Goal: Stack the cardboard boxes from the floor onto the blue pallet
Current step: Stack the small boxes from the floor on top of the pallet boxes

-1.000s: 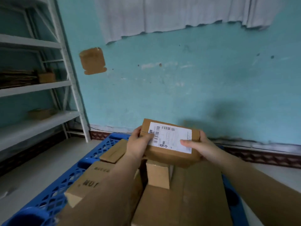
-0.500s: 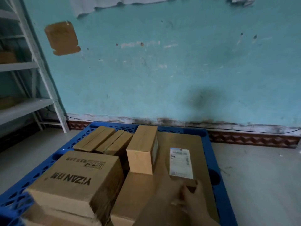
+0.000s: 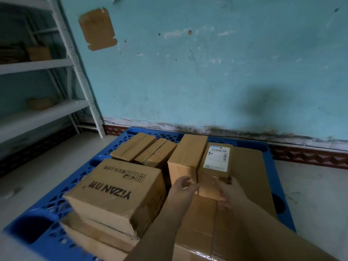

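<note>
A small cardboard box with a white shipping label (image 3: 216,162) lies on a large flat carton (image 3: 248,178) on the blue pallet (image 3: 267,146). It rests against a plain upright box (image 3: 186,155) to its left. My right hand (image 3: 229,191) touches the labelled box's near end, fingers loosely on it. My left hand (image 3: 183,185) is at the near corner of the plain box, fingers curled and apart. A printed YIZAN box (image 3: 116,189) sits on flatter boxes at the pallet's left front. Two narrow boxes (image 3: 145,149) lie behind it.
A white metal shelf rack (image 3: 75,59) stands at the left with a few cardboard items on it. The turquoise wall (image 3: 207,72) runs right behind the pallet. Bare grey floor (image 3: 310,189) lies to the right and to the left of the pallet.
The labelled box, held up in both hands a second ago, now lies on the large carton beside the plain box. My view has tilted down and both hands sit at its near end.
</note>
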The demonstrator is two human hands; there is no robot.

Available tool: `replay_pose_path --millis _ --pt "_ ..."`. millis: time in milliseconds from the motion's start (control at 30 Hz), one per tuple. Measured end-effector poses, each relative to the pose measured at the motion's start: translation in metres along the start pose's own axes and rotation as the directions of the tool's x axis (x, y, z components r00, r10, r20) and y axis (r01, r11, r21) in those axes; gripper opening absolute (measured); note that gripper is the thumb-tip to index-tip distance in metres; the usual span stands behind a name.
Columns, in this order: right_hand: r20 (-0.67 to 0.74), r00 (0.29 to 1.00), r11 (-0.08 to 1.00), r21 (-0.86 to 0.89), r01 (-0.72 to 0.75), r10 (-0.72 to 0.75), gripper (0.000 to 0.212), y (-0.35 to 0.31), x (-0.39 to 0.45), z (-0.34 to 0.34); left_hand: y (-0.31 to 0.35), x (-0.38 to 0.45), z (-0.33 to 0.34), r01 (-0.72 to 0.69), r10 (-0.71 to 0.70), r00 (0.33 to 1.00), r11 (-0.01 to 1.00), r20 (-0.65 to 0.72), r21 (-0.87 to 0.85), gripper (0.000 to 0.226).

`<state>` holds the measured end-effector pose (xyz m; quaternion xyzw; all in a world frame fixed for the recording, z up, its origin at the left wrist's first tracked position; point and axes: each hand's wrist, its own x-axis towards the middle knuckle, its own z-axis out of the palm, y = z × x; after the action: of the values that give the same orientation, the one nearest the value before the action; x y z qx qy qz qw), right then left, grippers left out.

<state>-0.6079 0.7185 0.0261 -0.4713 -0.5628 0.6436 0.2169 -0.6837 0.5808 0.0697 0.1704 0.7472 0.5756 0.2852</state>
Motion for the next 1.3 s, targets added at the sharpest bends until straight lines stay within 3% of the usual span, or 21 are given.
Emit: replay_pose_path --millis 67,133,200,267,300,467,633,733,867,1000,1133,1167,1233,1300 --pt "-0.126 0.977 0.97 -0.192 0.149 -0.175 0.058 -0.014 -0.006 0.004 0.005 -0.005 -0.02 -0.047 0.047 0.999 0.999 -0.026 -0.006 0.038" --pt "-0.194 0.878 0.853 -0.398 0.338 -0.438 0.061 -0.025 -0.022 0.013 0.006 -0.011 -0.047 -0.067 0.067 0.996 0.998 -0.064 0.001 0.04" --pt "0.005 0.741 0.635 -0.511 0.579 -0.672 0.063 -0.037 -0.046 0.033 0.01 -0.021 -0.077 -0.09 0.084 0.99 0.995 -0.113 -0.042 0.034" --pt "0.302 0.614 0.467 -0.437 0.769 -0.729 0.065 -0.045 -0.074 0.065 0.01 -0.034 -0.112 -0.126 0.112 0.98 0.989 -0.165 -0.075 0.034" --pt "0.402 0.573 0.451 -0.361 0.816 -0.714 0.068 -0.048 -0.089 0.084 0.008 -0.042 -0.132 -0.141 0.125 0.972 0.988 -0.198 -0.068 0.037" --pt "0.664 0.506 0.601 -0.105 0.792 -0.551 0.074 -0.046 -0.165 0.191 -0.025 -0.092 -0.248 -0.121 0.064 0.893 0.987 -0.446 -0.101 0.043" --pt "0.815 0.428 0.735 -0.004 0.679 -0.391 0.067 0.002 -0.255 0.292 -0.102 -0.195 -0.365 -0.084 -0.049 0.711 0.985 -0.702 -0.154 0.04" --pt "0.915 0.314 0.758 -0.016 0.652 -0.251 0.068 0.046 -0.322 0.344 -0.163 -0.277 -0.414 0.0 -0.181 0.557 0.976 -0.811 -0.218 0.04" --pt "0.994 0.109 0.73 -0.054 0.681 -0.028 0.068 0.128 -0.413 0.396 -0.244 -0.381 -0.447 0.078 -0.316 0.346 0.948 -0.883 -0.309 0.043" --pt "0.975 -0.046 0.702 -0.123 0.701 0.216 0.07 0.246 -0.476 0.407 -0.337 -0.456 -0.433 0.206 -0.431 0.126 0.892 -0.893 -0.402 0.048" --pt "0.877 -0.081 0.615 -0.263 0.743 0.473 0.077 0.364 -0.512 0.379 -0.431 -0.512 -0.377 0.404 -0.574 -0.215 0.684 -0.79 -0.607 0.065" --pt "0.851 -0.076 0.58 -0.286 0.763 0.519 0.081 0.388 -0.518 0.371 -0.45 -0.523 -0.362 0.402 -0.627 -0.265 0.618 -0.732 -0.675 0.07" --pt "0.811 -0.045 0.517 -0.329 0.791 0.584 0.09 0.425 -0.527 0.358 -0.481 -0.536 -0.336 0.351 -0.729 -0.29 0.522 -0.62 -0.777 0.08" --pt "0.765 -0.003 0.486 -0.406 0.774 0.644 0.094 0.45 -0.53 0.35 -0.504 -0.539 -0.32 0.282 -0.799 -0.256 0.477 -0.544 -0.833 0.082"
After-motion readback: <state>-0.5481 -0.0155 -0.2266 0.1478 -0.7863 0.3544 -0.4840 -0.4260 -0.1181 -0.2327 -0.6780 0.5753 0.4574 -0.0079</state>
